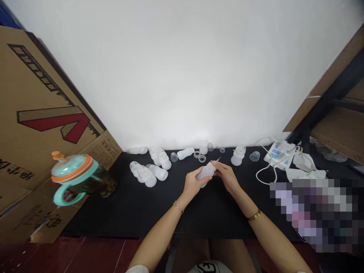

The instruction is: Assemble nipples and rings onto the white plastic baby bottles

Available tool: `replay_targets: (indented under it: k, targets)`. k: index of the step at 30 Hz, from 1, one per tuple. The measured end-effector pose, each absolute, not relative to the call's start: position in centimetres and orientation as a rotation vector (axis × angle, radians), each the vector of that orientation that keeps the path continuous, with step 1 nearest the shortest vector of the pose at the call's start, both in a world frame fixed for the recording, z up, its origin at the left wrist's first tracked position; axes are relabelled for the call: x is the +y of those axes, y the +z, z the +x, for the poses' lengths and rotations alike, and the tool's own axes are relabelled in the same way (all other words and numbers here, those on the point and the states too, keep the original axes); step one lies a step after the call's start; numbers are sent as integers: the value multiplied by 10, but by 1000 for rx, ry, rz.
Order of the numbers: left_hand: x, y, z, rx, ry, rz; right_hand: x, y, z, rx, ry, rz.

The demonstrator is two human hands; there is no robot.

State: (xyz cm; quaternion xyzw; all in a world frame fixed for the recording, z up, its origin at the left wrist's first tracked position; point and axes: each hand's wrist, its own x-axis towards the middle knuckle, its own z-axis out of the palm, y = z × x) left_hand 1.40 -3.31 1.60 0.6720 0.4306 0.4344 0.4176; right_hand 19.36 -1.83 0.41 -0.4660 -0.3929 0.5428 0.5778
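A frosted white baby bottle (205, 172) is tilted above the black table. Closed round its body is my left hand (195, 181). My right hand (226, 175) pinches at its neck end, where a thin pale tip sticks out past the fingers; what that tip belongs to is unclear. Behind the hands lie clear ring collars (202, 158), a white bottle on its side (185, 153), an upright white bottle (203, 148) and a clear dome cap (210, 146). A capped bottle (238, 156) stands to the right, beside another clear cap (254, 156).
Several white bottles (147, 177) cluster left on the black table (159, 212). A large teal-lidded jug (82, 176) stands further left by cardboard boxes (36, 113). At right are a power strip (280, 154) with white cable and crumpled paper (305, 165). A white wall rises behind.
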Motion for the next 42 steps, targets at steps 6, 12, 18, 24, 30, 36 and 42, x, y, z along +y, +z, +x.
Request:
replay_targets:
  k: [6, 12, 18, 24, 30, 36, 42]
  targets:
    - [-33, 13, 15, 1138, 1094, 1702, -18, 2, 194, -933, 1257, -1092]
    - [-35, 17, 15, 1106, 1121, 1695, -19, 8, 193, -929, 1272, -1093]
    - [-34, 19, 15, 907, 1094, 1517, -21, 9, 193, -991, 1302, -1011]
    - [-33, 21, 16, 882, 1092, 1480, -23, 8, 192, -1068, 1240, -997]
    - [-33, 23, 15, 953, 1055, 1538, -22, 9, 191, -1044, 1192, -1056]
    - [-31, 14, 15, 1004, 1064, 1595, -23, 8, 186, -987, 1168, -1088]
    - [-32, 13, 15, 1083, 1088, 1642, -25, 8, 181, -987, 1110, -1112]
